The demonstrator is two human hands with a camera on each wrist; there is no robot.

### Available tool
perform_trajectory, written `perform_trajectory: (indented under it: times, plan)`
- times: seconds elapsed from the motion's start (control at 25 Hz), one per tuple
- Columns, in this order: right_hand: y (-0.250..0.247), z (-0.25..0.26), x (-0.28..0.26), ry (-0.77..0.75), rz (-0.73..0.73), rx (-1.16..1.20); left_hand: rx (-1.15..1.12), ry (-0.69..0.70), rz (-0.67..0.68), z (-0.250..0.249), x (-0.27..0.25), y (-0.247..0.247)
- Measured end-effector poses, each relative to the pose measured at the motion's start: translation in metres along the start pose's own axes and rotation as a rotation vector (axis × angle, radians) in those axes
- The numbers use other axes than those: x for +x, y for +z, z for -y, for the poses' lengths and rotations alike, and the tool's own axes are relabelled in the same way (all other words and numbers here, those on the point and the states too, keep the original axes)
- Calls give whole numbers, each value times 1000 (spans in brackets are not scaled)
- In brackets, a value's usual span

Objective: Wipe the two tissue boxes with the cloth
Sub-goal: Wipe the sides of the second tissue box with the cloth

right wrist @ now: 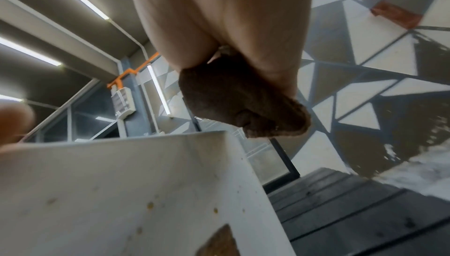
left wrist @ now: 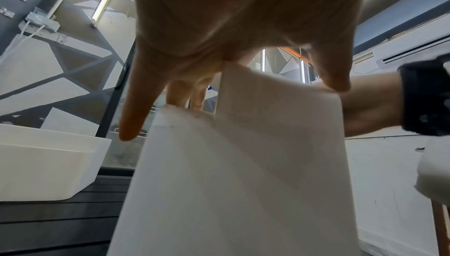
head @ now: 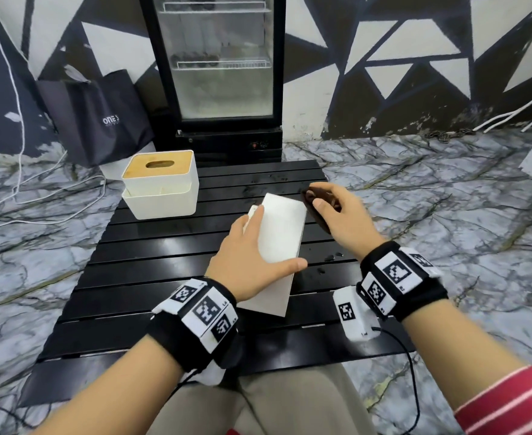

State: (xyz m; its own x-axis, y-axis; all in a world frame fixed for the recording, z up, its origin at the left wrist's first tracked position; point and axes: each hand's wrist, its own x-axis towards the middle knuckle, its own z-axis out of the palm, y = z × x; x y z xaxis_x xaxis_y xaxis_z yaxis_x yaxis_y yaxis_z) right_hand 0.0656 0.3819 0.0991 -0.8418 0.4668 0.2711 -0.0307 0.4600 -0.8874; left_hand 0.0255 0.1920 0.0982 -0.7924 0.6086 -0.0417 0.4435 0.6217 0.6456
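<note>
Head view: a white tissue box [head: 279,233] sits in the middle of a black table [head: 151,277] made of long flat slats. The box is long and thin with smooth, flat sides. Its long way runs from near the person toward the far right, and it is tipped up with one long edge on top. The left hand [head: 252,265] holds it from above, with the fingers spread down the left side and the thumb hooked on the near right corner. The right hand [head: 340,215] is curled around a dark brown cloth [head: 318,208] just beside the far right end of the box. I cannot tell if the cloth touches the box.

A second tissue box [head: 161,186] stands upright at the back left of the table, well apart from the first. It is white and blocky with round corners, and it has a tan wooden lid with a long oval hole.

The right wrist view shows things the head view does not: the cloth [right wrist: 241,102] looks fuzzy and bunched up, and the white box [right wrist: 136,192] has small yellow-brown spots on its side.

The left wrist view shows the little finger sticking out, off the box [left wrist: 243,164].

Behind the table stand a glass-door fridge [head: 217,64] and a black bag [head: 101,117].
</note>
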Motion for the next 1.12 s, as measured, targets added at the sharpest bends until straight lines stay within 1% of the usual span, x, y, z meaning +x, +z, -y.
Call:
perform_trajectory:
  times: [0.16, 0.2, 0.28, 0.48, 0.6, 0.68, 0.8, 1.0, 1.12]
  plan:
    - [17, 12, -9, -264, 108, -274, -21, 18, -39, 0, 0, -1]
    - [22, 12, -10, -306, 136, -330, -28, 21, -44, 1, 1, -1]
    - [29, 11, -11, -333, 163, -367, -45, 22, -41, 5, 2, -2]
    - [34, 12, 10, -273, 219, -352, -71, 47, -53, 6, 1, -3]
    - [37, 12, 16, -249, 191, -356, -74, 41, -63, 5, 0, -2]
    - [40, 12, 9, -279, 183, -380, -81, 51, -75, 5, 0, -1]
    - [43, 12, 5, -309, 229, -404, -87, 64, -90, 4, 0, 0]
    - [39, 16, 24, -212, 233, -373, -65, 36, -79, 1, -3, -2]
    - [34, 20, 33, -84, 221, -342, -64, 29, -79, 1, -3, -1]
